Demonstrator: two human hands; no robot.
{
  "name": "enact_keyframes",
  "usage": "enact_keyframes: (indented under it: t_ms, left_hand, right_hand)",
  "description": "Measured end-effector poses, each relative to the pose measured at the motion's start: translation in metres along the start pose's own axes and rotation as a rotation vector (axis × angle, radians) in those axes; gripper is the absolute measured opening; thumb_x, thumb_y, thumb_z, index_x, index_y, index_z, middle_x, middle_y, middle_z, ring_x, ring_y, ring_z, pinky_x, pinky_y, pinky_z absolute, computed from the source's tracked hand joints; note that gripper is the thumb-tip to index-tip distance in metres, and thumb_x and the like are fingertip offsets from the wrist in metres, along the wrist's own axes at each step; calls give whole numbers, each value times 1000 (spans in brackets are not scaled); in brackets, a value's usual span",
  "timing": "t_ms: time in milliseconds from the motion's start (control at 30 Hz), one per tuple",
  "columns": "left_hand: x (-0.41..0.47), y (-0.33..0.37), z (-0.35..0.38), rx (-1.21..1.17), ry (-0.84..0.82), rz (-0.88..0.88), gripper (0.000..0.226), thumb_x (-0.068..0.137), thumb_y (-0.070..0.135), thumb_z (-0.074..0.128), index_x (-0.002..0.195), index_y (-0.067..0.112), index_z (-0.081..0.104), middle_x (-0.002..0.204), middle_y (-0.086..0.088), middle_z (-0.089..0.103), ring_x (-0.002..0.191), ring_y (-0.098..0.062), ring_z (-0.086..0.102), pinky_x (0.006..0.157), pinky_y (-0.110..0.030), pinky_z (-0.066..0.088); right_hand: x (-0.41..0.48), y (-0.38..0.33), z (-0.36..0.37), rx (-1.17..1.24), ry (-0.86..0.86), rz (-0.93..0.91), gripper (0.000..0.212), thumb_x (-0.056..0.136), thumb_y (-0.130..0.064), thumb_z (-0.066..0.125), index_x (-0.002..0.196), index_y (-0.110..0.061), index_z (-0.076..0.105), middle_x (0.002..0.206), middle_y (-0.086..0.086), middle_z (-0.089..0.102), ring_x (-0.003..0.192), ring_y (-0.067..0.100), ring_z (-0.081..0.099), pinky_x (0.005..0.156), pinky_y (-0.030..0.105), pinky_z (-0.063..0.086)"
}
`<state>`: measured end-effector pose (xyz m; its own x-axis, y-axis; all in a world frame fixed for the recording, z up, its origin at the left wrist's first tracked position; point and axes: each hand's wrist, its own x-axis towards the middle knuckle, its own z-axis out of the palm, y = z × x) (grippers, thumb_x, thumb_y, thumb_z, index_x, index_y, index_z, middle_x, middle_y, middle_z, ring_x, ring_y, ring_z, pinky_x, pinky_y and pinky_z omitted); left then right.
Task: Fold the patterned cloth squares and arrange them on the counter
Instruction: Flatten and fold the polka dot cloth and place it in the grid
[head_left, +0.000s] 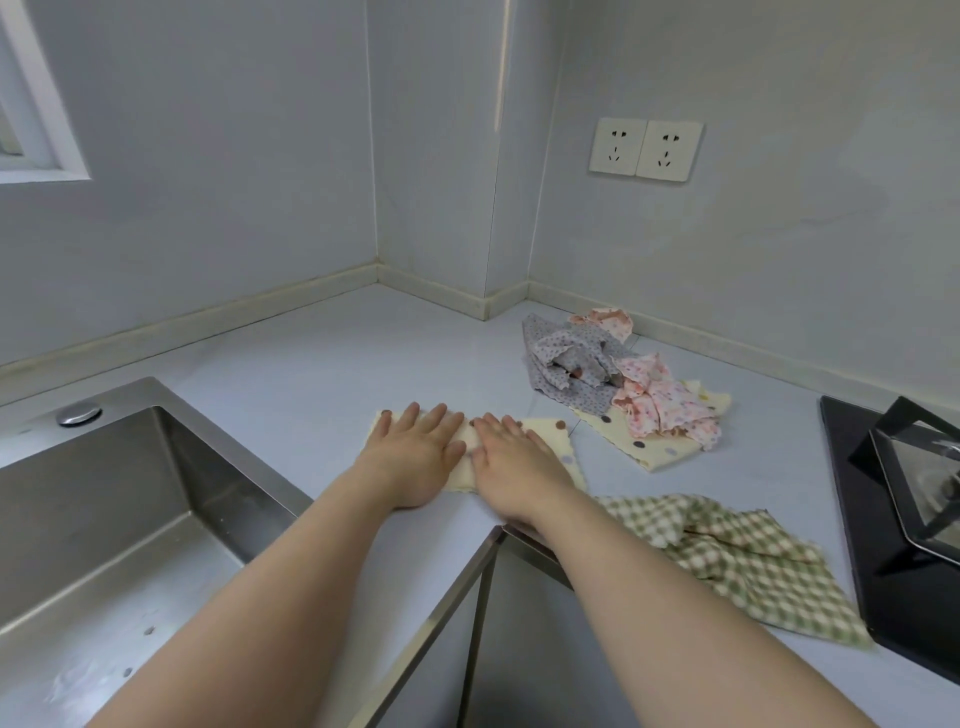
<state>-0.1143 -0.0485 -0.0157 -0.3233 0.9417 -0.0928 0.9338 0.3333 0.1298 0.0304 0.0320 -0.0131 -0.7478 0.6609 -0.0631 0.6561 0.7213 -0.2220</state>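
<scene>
The left hand (415, 457) and the right hand (519, 467) lie flat, fingers straight, side by side on a cream cloth square with brown and grey dots (551, 432), pressing it onto the pale grey surface (311, 364). Beyond the right hand sits a crumpled heap: a grey dotted cloth (566, 364), a pink floral cloth (667, 410) and another cream dotted cloth (649, 449) beneath them. A rumpled green checked cloth (737, 551) lies just right of the right forearm. A steel sink (130, 493) is left of the left hand.
</scene>
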Motion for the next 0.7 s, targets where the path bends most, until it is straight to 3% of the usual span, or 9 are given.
enact_keyframes:
  t_ms: [267,367,467,567,700]
  left_hand:
    - [-3,-12,-9,-26,-62,-203,70,102,61,9,162,28,-5,169,-1,-13,156,-26,-12,122,-59,-6]
    - [-5,-2,-8,51,-20,-286,76,100,63,7,162,21,-6,169,-10,-13,155,-35,-12,121,-60,-10]
    - [-7,19,-8,26,79,-130,79,101,63,7,161,13,-6,168,-10,-16,154,-31,-16,123,-54,-10]
    - [-7,33,-4,-74,51,70,78,102,63,11,162,14,-3,169,-3,-13,155,-21,-14,126,-46,-4]
    - [-6,31,5,-45,24,73,91,94,76,7,162,16,-4,170,-1,-10,156,-18,-11,127,-43,-4]
  right_hand:
    - [-5,44,-20,-63,-59,270,69,106,-51,7,162,-11,4,171,5,2,157,23,2,126,50,2]
    - [-5,53,-27,-78,-62,364,68,106,-49,10,162,-10,12,170,6,10,156,25,10,124,51,11]
    - [-4,53,-30,-63,21,426,57,106,-41,24,150,-6,36,158,12,34,145,30,30,117,48,29]
    - [-3,48,-34,-15,104,410,45,101,-33,39,138,-8,45,144,13,48,135,32,42,109,43,37]
    - [-1,42,-47,198,169,373,27,92,-24,53,117,-14,54,117,9,61,107,32,59,88,39,50]
